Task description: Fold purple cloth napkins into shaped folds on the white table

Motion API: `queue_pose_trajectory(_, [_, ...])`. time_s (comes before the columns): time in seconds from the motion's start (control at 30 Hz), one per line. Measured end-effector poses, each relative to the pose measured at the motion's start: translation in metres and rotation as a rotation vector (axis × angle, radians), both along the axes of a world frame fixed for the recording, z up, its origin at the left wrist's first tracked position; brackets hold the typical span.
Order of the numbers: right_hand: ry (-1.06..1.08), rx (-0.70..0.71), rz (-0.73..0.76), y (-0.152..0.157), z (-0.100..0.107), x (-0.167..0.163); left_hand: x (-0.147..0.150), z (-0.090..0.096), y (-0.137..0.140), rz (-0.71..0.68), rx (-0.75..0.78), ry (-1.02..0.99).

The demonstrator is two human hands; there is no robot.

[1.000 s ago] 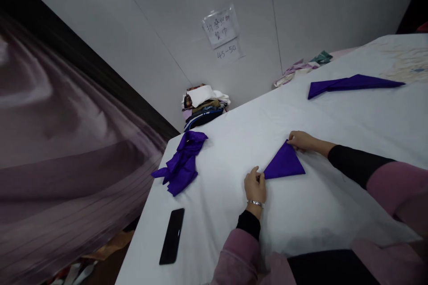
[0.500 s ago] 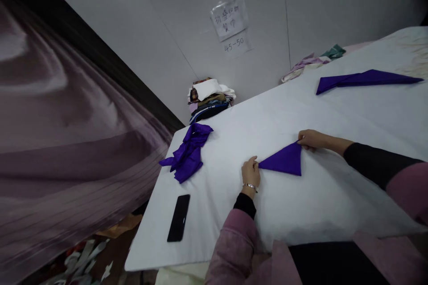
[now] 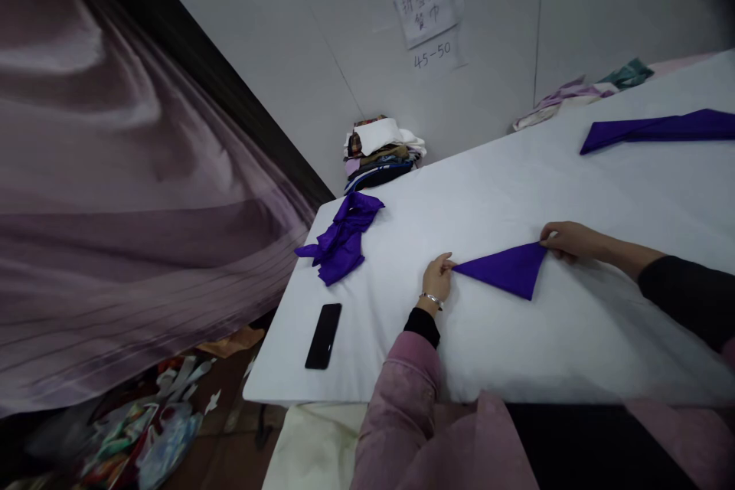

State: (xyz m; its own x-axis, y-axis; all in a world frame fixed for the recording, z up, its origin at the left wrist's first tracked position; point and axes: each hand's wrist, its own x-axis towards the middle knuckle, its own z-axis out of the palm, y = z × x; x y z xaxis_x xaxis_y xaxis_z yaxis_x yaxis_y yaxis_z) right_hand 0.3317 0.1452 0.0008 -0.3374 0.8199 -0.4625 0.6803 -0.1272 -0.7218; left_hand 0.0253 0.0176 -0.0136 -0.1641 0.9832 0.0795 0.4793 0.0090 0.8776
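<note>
Black phone [image 3: 324, 335] is seen near the close edge of the white table [image 3: 488, 352]. Just farther in, a triangular purple cloth [image 3: 508, 270] is held over the table between both hands: its left corner is pinched by the left hand [image 3: 438, 278], its far right corner by the right hand [image 3: 574, 240]. Layers could be skewed, it is judged, by uneven pull or a loosened pinch. Sharp tip is pointed left; long axis is laid left to right, slanting slightly farward; free corner is turned nearward. Farther off, a crumpled purple cloth [image 3: 343, 240], a long purple strip [image 3: 654, 130] and a fabric stack [image 3: 383, 157] are noted.
</note>
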Motion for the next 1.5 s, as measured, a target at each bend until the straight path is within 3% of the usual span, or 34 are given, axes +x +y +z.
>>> queue_pose_trajectory(0.43, [-0.014,0.025,-0.025,-0.004,0.004,-0.002,0.003,0.010,0.001,0.018,-0.018,0.151])
queue_pose_trajectory(0.57, [-0.030,0.052,-0.014,-0.004,0.004,-0.002,0.025,0.024,-0.002,0.075,0.050,0.288])
queue_pose_trajectory(0.63, [-0.040,0.064,-0.010,-0.003,0.003,-0.002,0.048,0.031,-0.005,-0.005,0.145,0.408])
queue_pose_trajectory(0.7, [-0.051,0.077,-0.003,-0.002,0.002,-0.001,0.074,0.035,-0.010,-0.170,0.226,0.524])
queue_pose_trajectory(0.83, [-0.078,0.119,0.017,-0.002,0.001,-0.001,0.112,0.030,-0.019,-0.373,0.189,0.721])
queue_pose_trajectory(0.97, [-0.088,0.147,0.030,-0.003,0.002,-0.002,0.118,0.021,-0.023,-0.457,0.060,0.841])
queue_pose_trajectory(1.17, [-0.143,0.204,0.019,-0.006,0.002,-0.002,0.116,0.020,-0.025,-0.475,0.056,0.887])
queue_pose_trajectory(1.27, [-0.189,0.326,-0.035,-0.015,0.004,0.000,0.117,0.018,-0.025,-0.469,0.068,0.853])
queue_pose_trajectory(1.37, [-0.179,0.646,-0.103,-0.038,0.007,-0.006,0.117,0.016,-0.025,-0.465,0.088,0.805])
queue_pose_trajectory(1.43, [-0.054,0.842,-0.029,-0.061,0.008,-0.019,0.117,0.015,-0.024,-0.468,0.095,0.789])
queue_pose_trajectory(1.5, [0.118,0.888,0.169,-0.084,0.007,-0.039,0.117,0.014,-0.024,-0.475,0.120,0.800])
